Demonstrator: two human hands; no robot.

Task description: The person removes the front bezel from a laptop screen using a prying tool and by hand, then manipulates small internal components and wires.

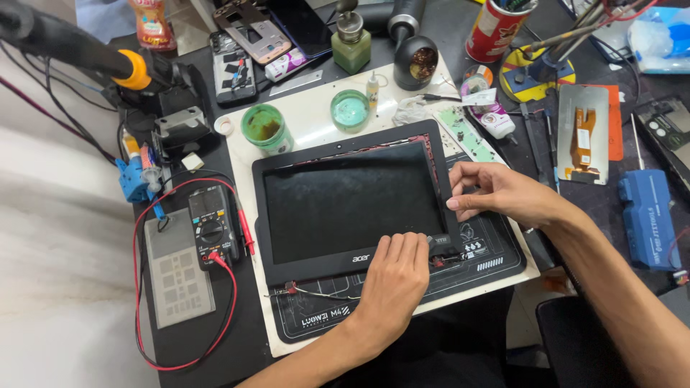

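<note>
A black laptop screen panel (pixel 352 208) in its bezel lies flat on a dark work mat (pixel 496 259). My left hand (pixel 394 276) rests on the panel's lower right corner, with the fingers closed on a small dark tool (pixel 433 243) by the hinge. My right hand (pixel 503 194) grips the right edge of the bezel, the fingers curled over it. Thin wires (pixel 316 291) trail from the panel's lower edge.
A multimeter (pixel 213 226) with red leads and a grey pad (pixel 176 276) lie left of the panel. Two green jars (pixel 266 128), a bottle (pixel 351 43), phone parts (pixel 233 68), a red can (pixel 496 29), a circuit strip (pixel 463 133) and a blue box (pixel 647 219) crowd the bench.
</note>
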